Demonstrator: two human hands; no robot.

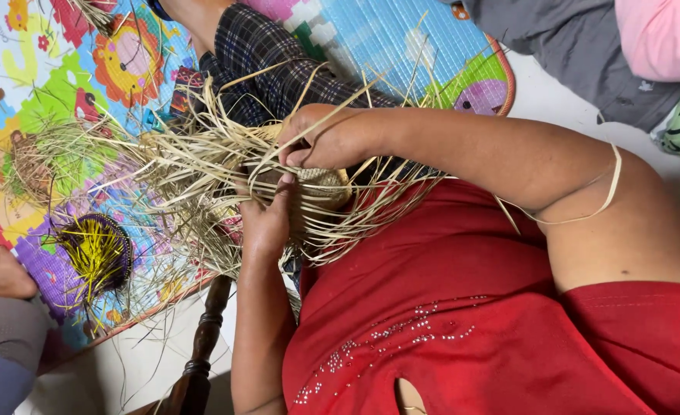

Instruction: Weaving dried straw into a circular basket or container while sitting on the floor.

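Observation:
A small, partly woven straw piece (320, 184) sits in my lap over my plaid trousers (263, 61), with many long loose pale straw strands (194, 165) fanning out from it. My right hand (324, 138) is above the piece, fingers pinched shut on a few strands. My left hand (267, 219) grips the piece from below, with its thumb pressed against the woven edge. One thin strand (609, 192) is draped across my right upper arm.
A colourful cartoon play mat (63, 92) covers the floor. On it lie a yellow-and-dark woven piece (94, 250) and a loose straw bundle (40, 161). Another person's foot (1, 273) is at the left edge. A turned wooden leg (201, 346) stands below, with piled clothes (632, 46) upper right.

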